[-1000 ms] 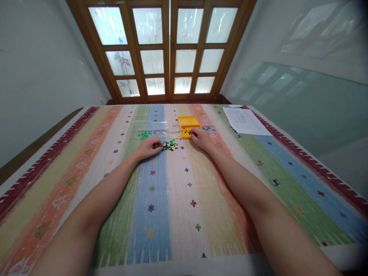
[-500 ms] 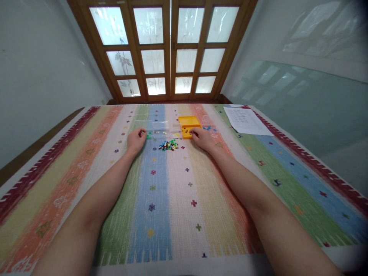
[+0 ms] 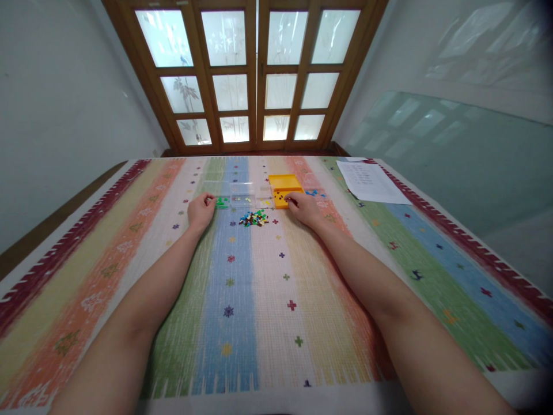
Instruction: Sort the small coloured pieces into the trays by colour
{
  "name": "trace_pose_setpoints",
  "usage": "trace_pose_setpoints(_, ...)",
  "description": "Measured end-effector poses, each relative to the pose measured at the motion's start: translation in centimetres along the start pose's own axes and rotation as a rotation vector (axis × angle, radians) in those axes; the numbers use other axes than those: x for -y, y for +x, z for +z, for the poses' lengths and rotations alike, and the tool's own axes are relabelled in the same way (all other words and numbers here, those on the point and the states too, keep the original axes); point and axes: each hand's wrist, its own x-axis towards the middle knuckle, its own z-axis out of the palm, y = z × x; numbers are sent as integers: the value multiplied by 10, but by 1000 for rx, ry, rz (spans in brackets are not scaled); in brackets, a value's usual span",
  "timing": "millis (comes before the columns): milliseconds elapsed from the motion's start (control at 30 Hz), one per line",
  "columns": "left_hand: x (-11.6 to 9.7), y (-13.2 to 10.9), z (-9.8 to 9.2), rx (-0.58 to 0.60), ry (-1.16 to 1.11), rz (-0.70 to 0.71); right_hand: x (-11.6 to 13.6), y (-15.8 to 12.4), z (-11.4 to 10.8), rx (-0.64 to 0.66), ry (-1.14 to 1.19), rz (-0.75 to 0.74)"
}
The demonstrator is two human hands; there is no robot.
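Observation:
My left hand (image 3: 201, 212) is at the left end of a row of small boxes, its fingers curled together beside a clear box of green pieces (image 3: 222, 202). Whatever those fingertips hold, if anything, is too small to see. My right hand (image 3: 305, 208) rests at the right front of an open yellow box (image 3: 286, 181), thumb and finger pinched over its near part, where dark brown pieces (image 3: 280, 196) lie. I cannot make out what is in that pinch. Between the hands, on the cloth, lies a mixed pile of small pieces (image 3: 254, 218), blue, green, brown, yellow and white.
Clear boxes with white pieces (image 3: 242, 200) and yellow pieces (image 3: 265, 202) stand between the green and yellow ones. Blue pieces (image 3: 314, 193) lie right of the yellow box. A printed sheet (image 3: 372, 182) is at the back right of the striped tablecloth (image 3: 259, 323).
My left hand has shifted slightly left, uncovering more of the green pieces. My right hand stays at the yellow box with almost no movement.

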Motion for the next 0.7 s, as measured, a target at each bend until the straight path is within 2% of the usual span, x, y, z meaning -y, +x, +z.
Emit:
trace_pose_setpoints(200, -1, -1, 1, 14, -3, 12, 3, 0, -1, 7, 11, -10)
trace_pose_setpoints(333, -7, -4, 2, 32, 5, 79, 3, 0, -1, 5, 23, -19)
trace_pose_setpoints(400, -13, -9, 3, 109, -9, 179, 3, -1, 0, 6, 23, -24)
trace_pose_setpoints(567, -32, -24, 4, 458, -40, 562, 2, -1, 0, 6, 21, -13)
trace_pose_setpoints(700, -42, -32, 2, 559, -7, 681, 3, -1, -1, 6, 6, -6)
